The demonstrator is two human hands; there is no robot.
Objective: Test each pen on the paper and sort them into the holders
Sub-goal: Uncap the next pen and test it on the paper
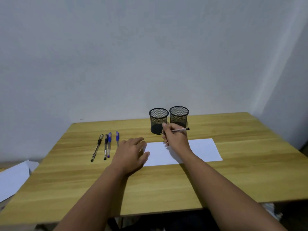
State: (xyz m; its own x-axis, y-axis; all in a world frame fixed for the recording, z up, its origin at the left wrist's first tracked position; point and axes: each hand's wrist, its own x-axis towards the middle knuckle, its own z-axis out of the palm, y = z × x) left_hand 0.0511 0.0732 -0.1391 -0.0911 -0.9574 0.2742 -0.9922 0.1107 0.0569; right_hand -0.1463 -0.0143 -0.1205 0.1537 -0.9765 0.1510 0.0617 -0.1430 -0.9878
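Observation:
A white sheet of paper (202,151) lies on the wooden table (166,185). My right hand (175,139) grips a pen (180,130) in a writing hold above the sheet's far left part; the pen's tip is hidden. My left hand (131,154) lies flat, fingers apart, with its fingertips on the paper's left edge. Two black mesh holders stand behind the sheet, the left holder (158,120) and the right holder (179,116); both look empty. Several pens lie in a row at the left: two black ones (97,147) (105,146) and two blue ones (109,144) (117,138).
A bare grey wall rises right behind the table. White sheets (13,179) lie on a lower surface beyond the table's left edge. The near edge of the table runs just in front of my forearms.

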